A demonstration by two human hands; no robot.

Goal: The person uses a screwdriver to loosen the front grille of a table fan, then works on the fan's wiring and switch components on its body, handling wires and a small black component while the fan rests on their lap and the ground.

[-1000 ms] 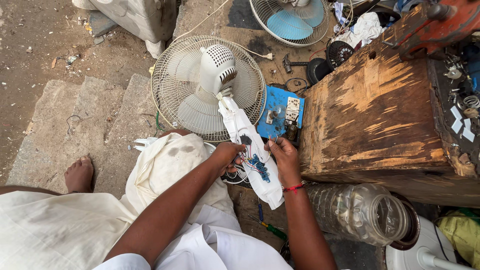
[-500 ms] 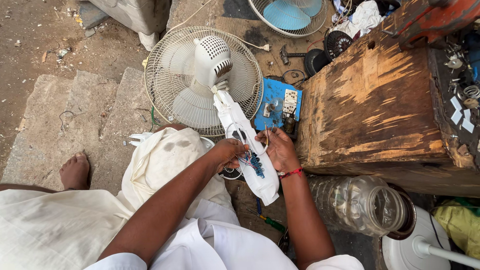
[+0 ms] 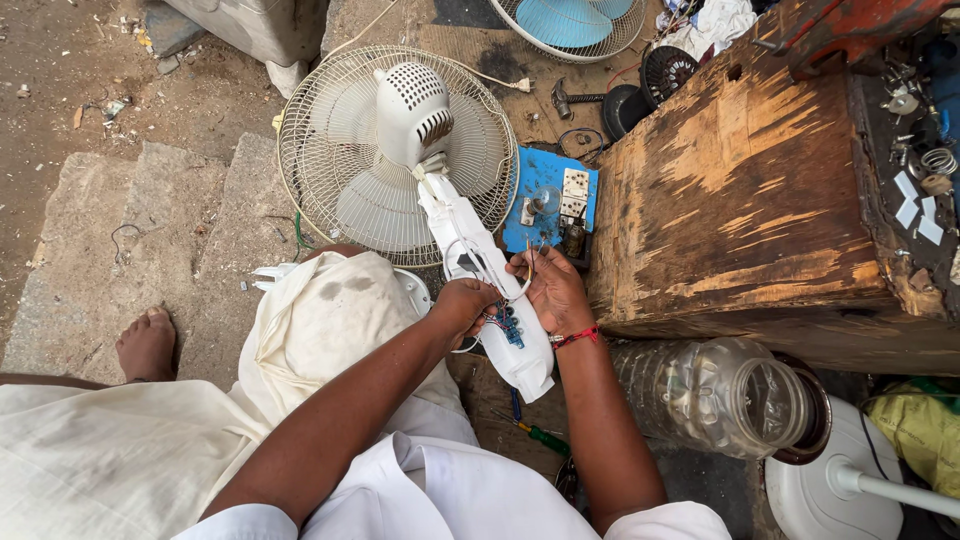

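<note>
Left hand [image 3: 462,305] fingers pinching thin, fragile wires [image 3: 500,322]; right hand [image 3: 556,290] cradling light, rigid fan stem [image 3: 490,290]; hold by stem.

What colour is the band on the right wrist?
Red; the band shows in the head view.

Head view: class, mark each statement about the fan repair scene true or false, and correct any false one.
1. Both hands, left hand and right hand, are at the white fan stand. True.
2. The fan's wire guard is black. False: it is pale cream.
3. A clear plastic jar lies on its side beside the wooden bench. True.
4. The right wrist is bare. False: it wears a red thread band.
5. A blue board lies near the fan. True.
</note>
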